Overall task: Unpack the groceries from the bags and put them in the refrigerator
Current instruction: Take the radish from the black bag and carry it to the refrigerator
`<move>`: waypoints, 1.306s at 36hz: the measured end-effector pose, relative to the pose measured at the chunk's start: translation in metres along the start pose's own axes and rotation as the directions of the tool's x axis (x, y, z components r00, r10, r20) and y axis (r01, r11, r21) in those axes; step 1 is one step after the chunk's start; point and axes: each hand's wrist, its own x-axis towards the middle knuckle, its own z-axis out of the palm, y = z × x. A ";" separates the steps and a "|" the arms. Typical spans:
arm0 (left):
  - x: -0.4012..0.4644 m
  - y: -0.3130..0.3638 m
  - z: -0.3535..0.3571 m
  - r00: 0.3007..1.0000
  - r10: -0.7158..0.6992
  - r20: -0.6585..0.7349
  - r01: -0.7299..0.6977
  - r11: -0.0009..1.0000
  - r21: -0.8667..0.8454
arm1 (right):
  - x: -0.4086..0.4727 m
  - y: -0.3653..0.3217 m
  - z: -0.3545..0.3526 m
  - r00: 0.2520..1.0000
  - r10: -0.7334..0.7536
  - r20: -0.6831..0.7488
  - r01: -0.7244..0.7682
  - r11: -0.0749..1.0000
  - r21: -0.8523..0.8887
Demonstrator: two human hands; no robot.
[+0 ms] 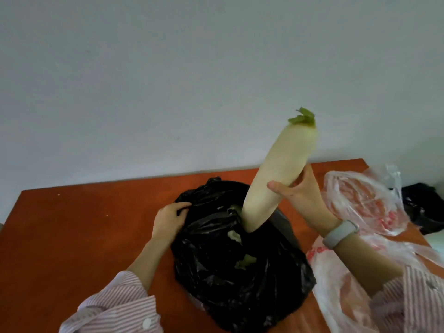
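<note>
Fingers (306,175) of the right hand (301,192) curl around the white radish (276,171), tip still inside the black bag (240,272); the left hand (168,221) grips the bag's rim. Lift straight up, holding the plastic down. Pink-printed bags (365,200) crowd the orange table (84,224) rightward.

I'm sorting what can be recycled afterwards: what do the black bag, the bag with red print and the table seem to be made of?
Black bag: thin glossy plastic film, crinkled with shiny highlights. Bag with red print: thin translucent plastic, wrinkled and see-through. Table: smooth reddish-brown top, probably wood or laminate; no grain shows.
</note>
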 end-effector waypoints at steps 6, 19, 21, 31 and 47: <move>-0.014 0.046 -0.037 0.997 0.075 -0.014 -0.076 0.982 -0.170 | -0.020 -0.032 -0.032 0.987 -0.034 -0.159 0.064 0.979 0.193; -0.152 0.266 0.022 0.729 0.643 0.234 -0.478 0.723 -0.498 | -0.143 -0.076 -0.154 0.958 -0.076 -0.277 0.119 0.982 0.144; -0.195 0.298 0.058 0.642 0.716 0.273 -0.518 0.668 -0.534 | -0.178 -0.074 -0.190 0.947 -0.066 -0.315 0.127 0.976 0.177; -0.422 0.416 0.219 0.374 0.882 0.285 -0.611 0.466 -0.640 | -0.436 -0.070 -0.408 0.786 0.050 -0.617 0.116 0.967 0.226; -0.697 0.586 0.437 -0.421 0.872 0.250 -0.730 -0.162 -0.664 | -0.818 -0.042 -0.597 0.165 0.170 -0.971 -0.237 0.963 0.129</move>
